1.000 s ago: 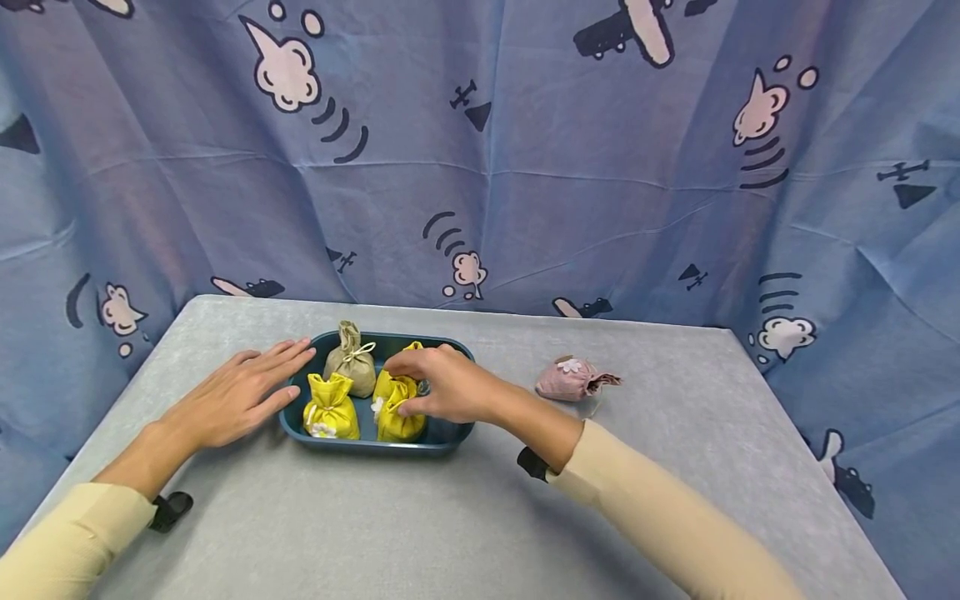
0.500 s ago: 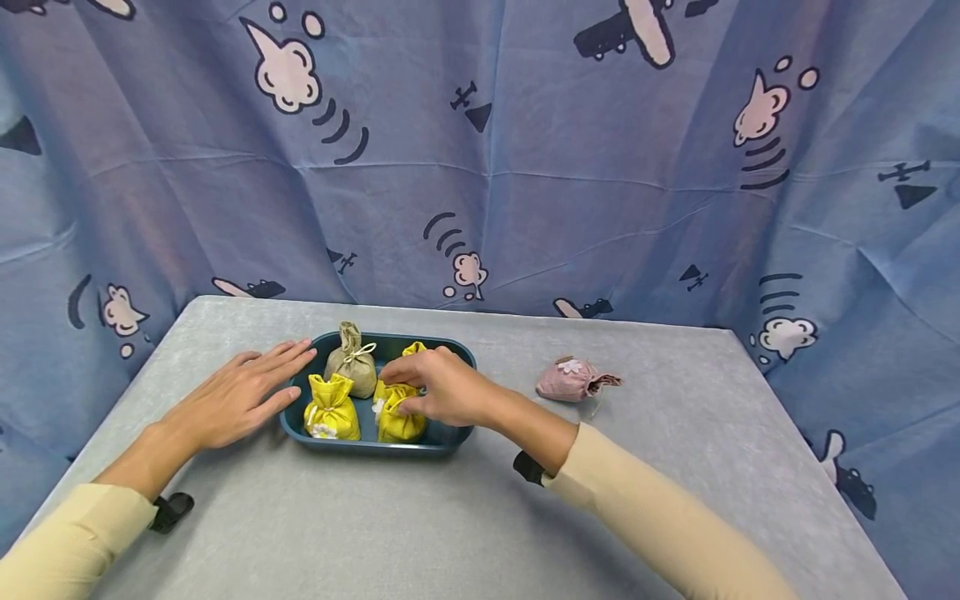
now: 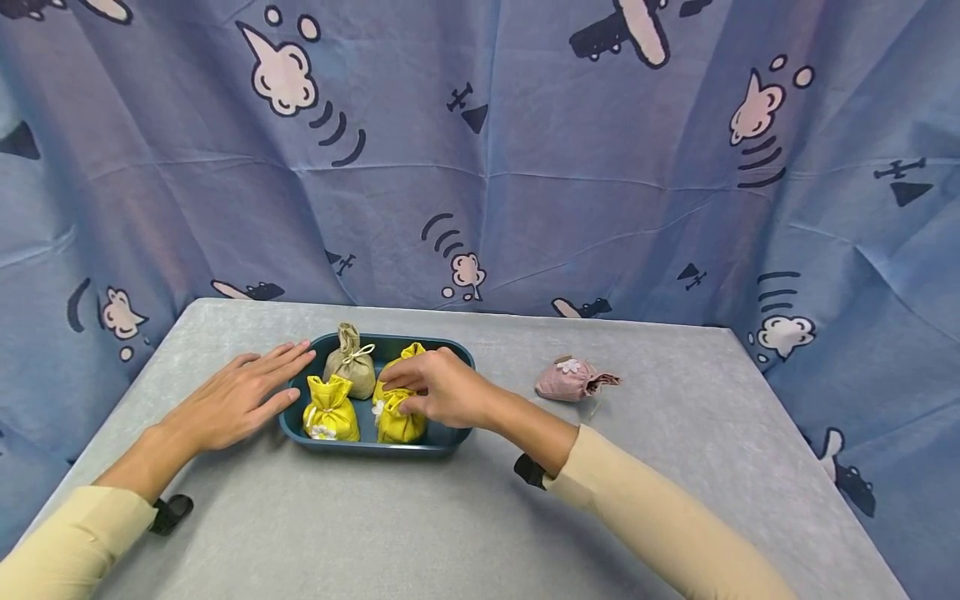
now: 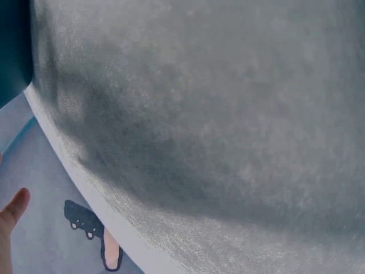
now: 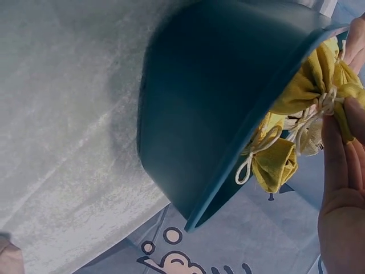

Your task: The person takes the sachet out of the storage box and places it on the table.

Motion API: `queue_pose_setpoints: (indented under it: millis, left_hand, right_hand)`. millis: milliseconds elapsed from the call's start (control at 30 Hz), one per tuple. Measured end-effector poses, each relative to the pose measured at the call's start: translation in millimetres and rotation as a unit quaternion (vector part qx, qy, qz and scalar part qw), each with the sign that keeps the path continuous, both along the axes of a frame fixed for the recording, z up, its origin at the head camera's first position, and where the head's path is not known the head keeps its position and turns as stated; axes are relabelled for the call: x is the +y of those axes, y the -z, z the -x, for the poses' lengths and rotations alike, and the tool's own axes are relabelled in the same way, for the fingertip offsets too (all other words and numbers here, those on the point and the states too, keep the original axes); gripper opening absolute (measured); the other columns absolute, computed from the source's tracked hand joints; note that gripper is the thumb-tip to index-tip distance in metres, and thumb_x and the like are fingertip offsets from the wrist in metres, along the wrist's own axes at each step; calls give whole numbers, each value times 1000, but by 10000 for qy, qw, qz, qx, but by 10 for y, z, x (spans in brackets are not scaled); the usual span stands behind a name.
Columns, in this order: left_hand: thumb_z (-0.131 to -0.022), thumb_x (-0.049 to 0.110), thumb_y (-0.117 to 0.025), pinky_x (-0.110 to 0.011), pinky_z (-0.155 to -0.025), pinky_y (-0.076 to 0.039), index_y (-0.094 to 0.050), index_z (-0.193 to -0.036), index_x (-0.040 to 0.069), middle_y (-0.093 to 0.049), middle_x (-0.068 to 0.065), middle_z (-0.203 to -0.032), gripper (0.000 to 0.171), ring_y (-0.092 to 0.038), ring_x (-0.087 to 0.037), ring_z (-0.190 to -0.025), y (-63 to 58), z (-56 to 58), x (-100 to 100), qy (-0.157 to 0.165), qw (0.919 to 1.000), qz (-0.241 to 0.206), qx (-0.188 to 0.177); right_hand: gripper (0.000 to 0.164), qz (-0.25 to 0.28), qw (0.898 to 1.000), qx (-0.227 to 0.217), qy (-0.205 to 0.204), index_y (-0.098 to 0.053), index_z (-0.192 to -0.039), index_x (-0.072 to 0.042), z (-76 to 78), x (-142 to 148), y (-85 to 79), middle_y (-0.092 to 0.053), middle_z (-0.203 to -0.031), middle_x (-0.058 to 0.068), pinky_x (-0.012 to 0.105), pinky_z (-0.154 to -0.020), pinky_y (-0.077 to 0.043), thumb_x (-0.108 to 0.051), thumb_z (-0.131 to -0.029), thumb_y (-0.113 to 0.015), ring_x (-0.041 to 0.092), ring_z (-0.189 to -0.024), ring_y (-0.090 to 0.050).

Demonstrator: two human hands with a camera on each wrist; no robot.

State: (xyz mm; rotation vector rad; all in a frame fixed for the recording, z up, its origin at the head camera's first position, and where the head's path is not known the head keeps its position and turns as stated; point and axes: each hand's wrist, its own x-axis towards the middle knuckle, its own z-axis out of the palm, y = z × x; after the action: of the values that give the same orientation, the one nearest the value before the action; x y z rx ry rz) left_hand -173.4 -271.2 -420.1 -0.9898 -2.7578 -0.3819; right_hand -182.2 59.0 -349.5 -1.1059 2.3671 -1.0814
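A dark blue-green tray [image 3: 367, 448] holds several small drawstring pouches. My right hand [image 3: 450, 387] reaches over its right side, and thumb and fingers pinch the gathered neck of the front right yellow pouch [image 3: 401, 427]. In the right wrist view the fingers meet at that pouch's white cord [image 5: 328, 101]. Partly behind this hand stands another yellow pouch [image 3: 413, 351]. A yellow pouch [image 3: 332, 418] with a white flower sits front left, and a beige pouch [image 3: 351, 371] behind it. My left hand [image 3: 236, 398] lies with straight fingers at the tray's left rim.
A pink pouch [image 3: 568, 382] with a white flower lies on its side to the right of the tray. The grey-covered table [image 3: 360, 533] ends at the back against a blue patterned curtain [image 3: 555, 233].
My right hand's fingers have shifted slightly about the yellow pouch's neck. The left hand, the tray and the other pouches stay where they were.
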Motion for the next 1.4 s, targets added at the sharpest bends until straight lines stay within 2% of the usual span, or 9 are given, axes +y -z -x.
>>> queue_pose_setpoints:
  millis: [333,467,600,933,1267,1400]
  left_hand:
    - [-102,28,-54,-57,-104,-34,-42,-153,10,-41,-15,-155,55,-40,-38,-140,-18,-11,7,0,10000,38,-27]
    - [-102,28,-54,-56,-104,-34,-41,-153,10,-40,-15,-155,55,-40,-39,-140,-17,-15,10,2,10000,33,-33]
    - [-102,27,-54,-56,-104,-34,-41,-153,10,-39,-14,-156,55,-39,-37,-141,-8,-18,12,-13,10000,14,-52]
    - [-102,27,-54,-56,-104,-34,-41,-153,10,-40,-14,-156,55,-39,-38,-140,0,-11,6,-10,10000,7,-41]
    - [-102,26,-55,-57,-104,-34,-41,-153,9,-39,-14,-156,55,-39,-37,-140,3,-5,-4,22,10000,0,-14]
    - [-102,26,-55,-57,-103,-35,-41,-153,9,-40,-15,-155,55,-40,-38,-140,-2,-6,6,25,10000,8,6]
  right_hand:
    - [44,196,9992,335,25,-65,-130,-3,-9,51,-13,-73,-113,9,17,-84,-53,4,-87,-73,14,-102,-71]
    - [43,250,9993,276,20,-65,-129,-2,2,82,-65,-73,-114,10,18,-85,-53,5,-87,-73,15,-103,-70]
    - [43,299,9993,232,-31,-64,-129,0,22,130,-158,-72,-116,12,19,-86,-53,6,-88,-72,17,-105,-70]
    - [48,543,9974,465,8,-61,-133,0,78,290,-483,-71,-119,15,21,-87,-53,7,-87,-72,16,-106,-69]
    - [49,792,9910,1012,379,-63,-131,1,177,485,-719,-72,-116,14,24,-85,-55,11,-84,-73,19,-104,-70]
    - [50,814,9891,1035,653,-63,-131,1,224,594,-777,-72,-116,14,27,-85,-55,11,-84,-72,20,-104,-71]
